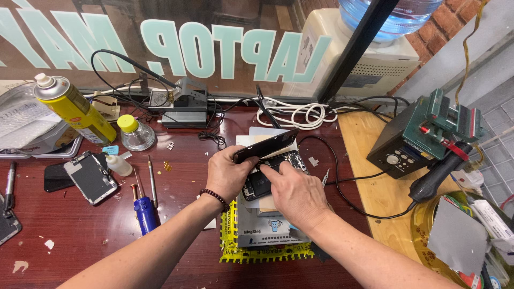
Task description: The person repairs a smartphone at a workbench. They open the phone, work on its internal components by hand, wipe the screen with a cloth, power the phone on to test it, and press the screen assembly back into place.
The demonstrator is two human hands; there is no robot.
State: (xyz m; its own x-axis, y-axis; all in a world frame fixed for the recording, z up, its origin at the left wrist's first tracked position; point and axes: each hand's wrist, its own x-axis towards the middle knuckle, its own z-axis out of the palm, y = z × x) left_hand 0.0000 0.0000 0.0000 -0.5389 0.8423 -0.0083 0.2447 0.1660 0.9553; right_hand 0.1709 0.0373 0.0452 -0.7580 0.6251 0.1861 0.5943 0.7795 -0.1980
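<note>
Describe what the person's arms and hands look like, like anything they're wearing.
Both arms are bare to the edge of the picture, with no sleeves showing and no gloves on either hand. The left hand has a bracelet of dark round beads around its wrist. The right hand and its wrist carry no watch, ring or band that shows.

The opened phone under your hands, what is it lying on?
The opened phone lies on a small stack: a pale card, then a flat printed box ringed with yellow tape. Both hands, left and right, cover the stack's middle, so anything else between stays hidden.
</note>
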